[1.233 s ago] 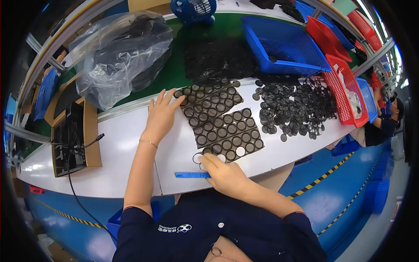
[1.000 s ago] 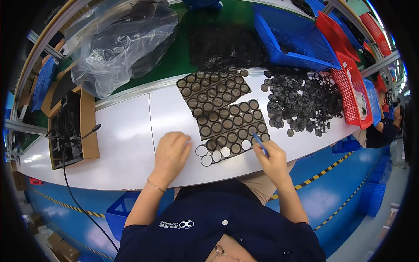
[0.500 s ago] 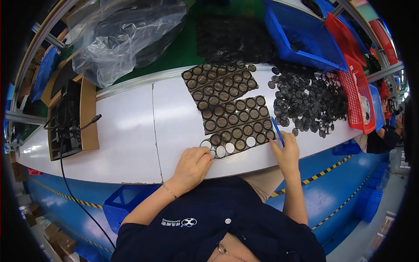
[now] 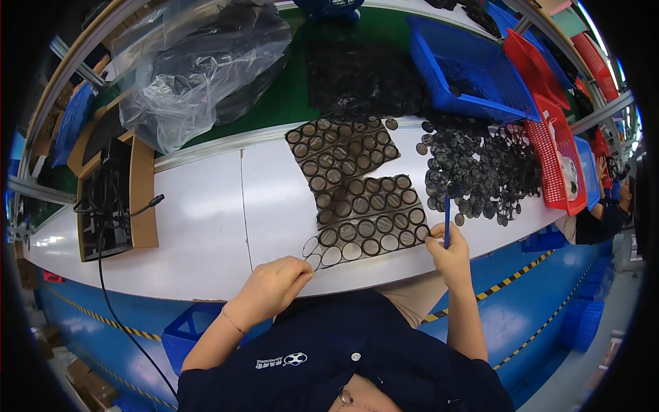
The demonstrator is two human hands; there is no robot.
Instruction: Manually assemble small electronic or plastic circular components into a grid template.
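Note:
Sheets of black-rimmed round pieces in rows lie on the white table in front of me. At their near left corner my left hand is closed in a pinch beside two thin dark ring outlines; I cannot make out whether these are loose rings or part of the sheet. My right hand grips a slim blue pen-like tool, which points away from me. Its fingertips touch the near right corner of the sheet. A heap of loose dark discs lies beyond the tool.
A blue basket and a red basket stand at the back right. Clear plastic bags lie at the back left. On the left, a cardboard box holds black equipment with a cable. A person is at the far right.
My left hand has moved left and nearer me, away from the sheet's corner. The near sheet has shifted nearer me, and the blue tool has turned more upright.

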